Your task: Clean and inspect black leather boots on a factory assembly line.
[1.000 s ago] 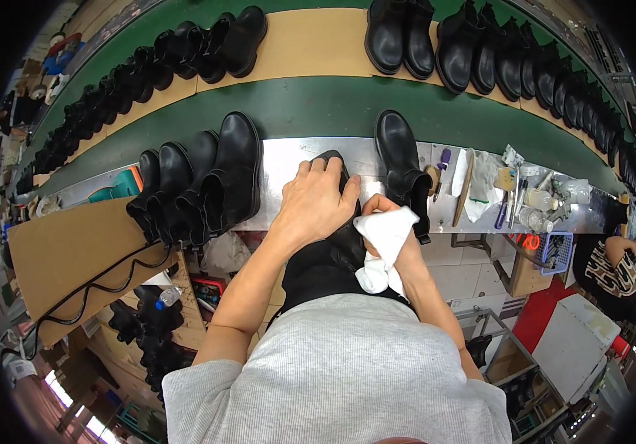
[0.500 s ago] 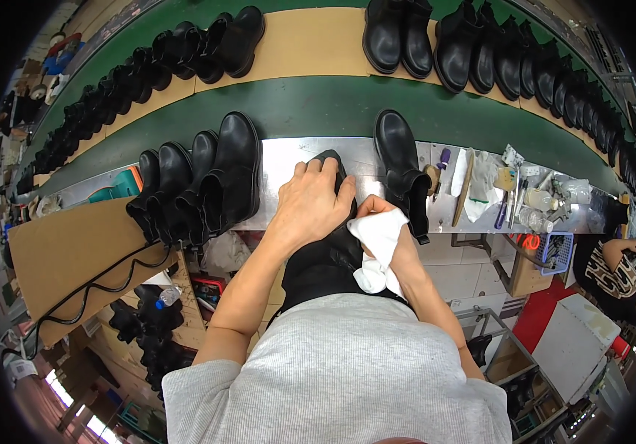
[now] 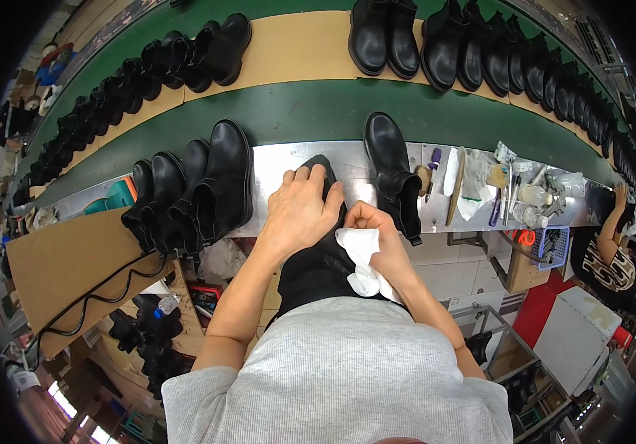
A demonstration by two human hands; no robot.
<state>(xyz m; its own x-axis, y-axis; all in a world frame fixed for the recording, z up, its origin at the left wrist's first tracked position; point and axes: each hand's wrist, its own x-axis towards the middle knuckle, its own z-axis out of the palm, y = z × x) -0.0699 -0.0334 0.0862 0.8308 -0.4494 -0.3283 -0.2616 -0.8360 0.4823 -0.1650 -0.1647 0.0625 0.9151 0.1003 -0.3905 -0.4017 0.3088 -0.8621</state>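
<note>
A black leather boot (image 3: 318,160) lies in front of me at the near edge of the metal-topped bench, toe pointing away. My left hand (image 3: 300,209) is closed over it, fingers curled across its upper and thumb along the right side, hiding most of it. Close by on the right, my right hand (image 3: 386,240) grips a crumpled white cloth (image 3: 361,259) that hangs toward my lap. Its fingertips are bent near the boot's side; whether they touch it I cannot tell. Another black boot (image 3: 387,144) stands just right of my hands.
Several black boots (image 3: 223,166) stand at the left, behind a cardboard sheet (image 3: 73,274). Brushes, cloths and plastic bottles (image 3: 532,194) lie at the right, above a blue basket (image 3: 552,248). Rows of boots (image 3: 440,55) line the green conveyor (image 3: 295,111). A co-worker (image 3: 606,259) is at far right.
My right hand has turned, and the cloth now hangs on its left side. The left hand keeps its hold on the boot. The co-worker's arm has risen toward the bench.
</note>
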